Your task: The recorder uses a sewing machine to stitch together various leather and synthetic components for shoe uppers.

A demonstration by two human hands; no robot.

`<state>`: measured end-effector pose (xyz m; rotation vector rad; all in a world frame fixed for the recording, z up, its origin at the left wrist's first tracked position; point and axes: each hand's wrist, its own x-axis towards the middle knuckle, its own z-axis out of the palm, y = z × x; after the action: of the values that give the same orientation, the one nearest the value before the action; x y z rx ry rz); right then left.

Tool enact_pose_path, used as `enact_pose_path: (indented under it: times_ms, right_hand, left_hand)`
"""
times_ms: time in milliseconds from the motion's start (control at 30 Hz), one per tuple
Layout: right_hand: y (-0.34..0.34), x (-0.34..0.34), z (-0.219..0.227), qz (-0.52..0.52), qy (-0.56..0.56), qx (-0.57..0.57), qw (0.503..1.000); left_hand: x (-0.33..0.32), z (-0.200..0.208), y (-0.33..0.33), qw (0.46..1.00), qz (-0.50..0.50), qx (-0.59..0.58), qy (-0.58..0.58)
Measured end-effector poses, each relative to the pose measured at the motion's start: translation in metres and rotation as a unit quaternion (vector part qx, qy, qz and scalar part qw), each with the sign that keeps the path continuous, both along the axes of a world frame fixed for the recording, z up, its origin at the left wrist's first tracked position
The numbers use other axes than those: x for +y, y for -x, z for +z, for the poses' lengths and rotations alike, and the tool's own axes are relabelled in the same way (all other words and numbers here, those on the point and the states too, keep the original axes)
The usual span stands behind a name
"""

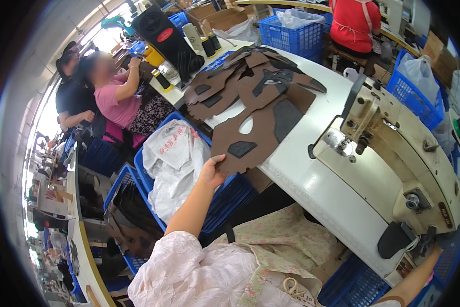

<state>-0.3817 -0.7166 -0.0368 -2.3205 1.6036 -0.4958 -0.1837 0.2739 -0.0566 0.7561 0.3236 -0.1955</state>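
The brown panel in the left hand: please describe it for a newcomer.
On the white sewing table lies a heap of brown pieces. The brown panel is at its near edge, with a black angular patch. Only this one is held by the left hand.

One brown panel (263, 134) held by left hand (213, 171); one faceted black patch (241, 149) counted near hand. More brown panels (255, 95) piled on one white desk (312, 174); exact number hidden by overlap. One sewing machine (419, 148) counted. Three black thread spools (208, 47) and one black speaker-like box (161, 38) seen at far end. One measuring tape (294, 287) seen. One red-shirted person (350, 28), one pink-shirted person (120, 105) counted.
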Motion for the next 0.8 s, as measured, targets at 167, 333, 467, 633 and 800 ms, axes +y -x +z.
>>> enact_pose_path:
  times_ms: [167, 333, 467, 633, 800]
  right_hand:
    - [0.000, -0.013, -0.005, -0.017, -0.044, -0.059, 0.997]
    - [-0.001, -0.022, -0.006, -0.021, -0.088, -0.131, 0.987]
    - [-0.003, -0.030, -0.012, -0.029, -0.126, -0.198, 0.972]
    - [-0.006, -0.038, -0.019, -0.037, -0.169, -0.274, 0.946]
    - [-0.004, -0.042, -0.020, -0.046, -0.195, -0.329, 0.923]
  left_hand:
    - [0.001, 0.001, 0.001, 1.000, 0.006, 0.005, -0.013]
    - [0.003, 0.000, 0.000, 1.000, -0.004, -0.011, 0.005]
    - [0.000, -0.001, 0.001, 1.000, 0.011, -0.007, 0.008]
    - [0.002, 0.001, 0.001, 1.000, -0.008, -0.017, 0.019]
    - [-0.001, 0.000, 0.001, 1.000, 0.007, -0.010, 0.015]
